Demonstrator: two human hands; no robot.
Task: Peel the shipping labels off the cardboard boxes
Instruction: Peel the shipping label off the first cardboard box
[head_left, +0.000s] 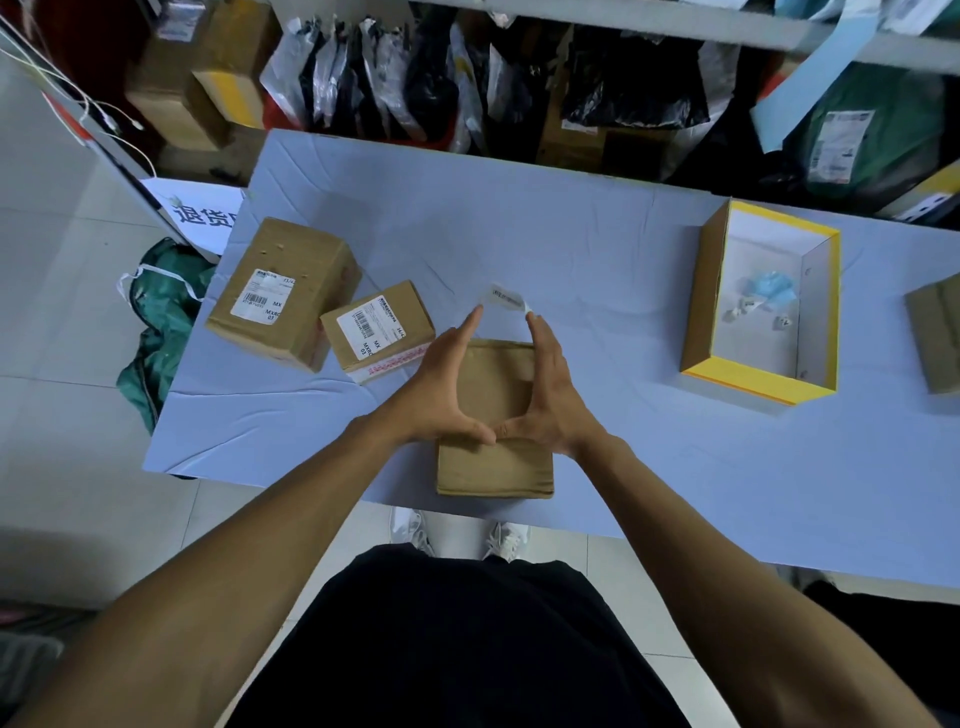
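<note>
A plain brown cardboard box (493, 462) lies at the table's front edge, under both my hands. My left hand (447, 395) and my right hand (545, 400) are stretched over it, thumbs touching. Between their fingertips, past the box's far edge, a small white shipping label (506, 299) is pinched at both ends and lifted off the cardboard. To the left stand two more boxes: a larger one (291, 270) with a label (260, 297) and a smaller one (387, 358) with a label (370, 323).
An open yellow-rimmed box (701, 291) at the right holds blue crumpled material and small white scraps. Another cardboard box (935, 332) pokes in at the right edge. The table wears a lavender cloth (597, 249). A green bag (161, 322) lies on the floor left; parcels crowd the shelves behind.
</note>
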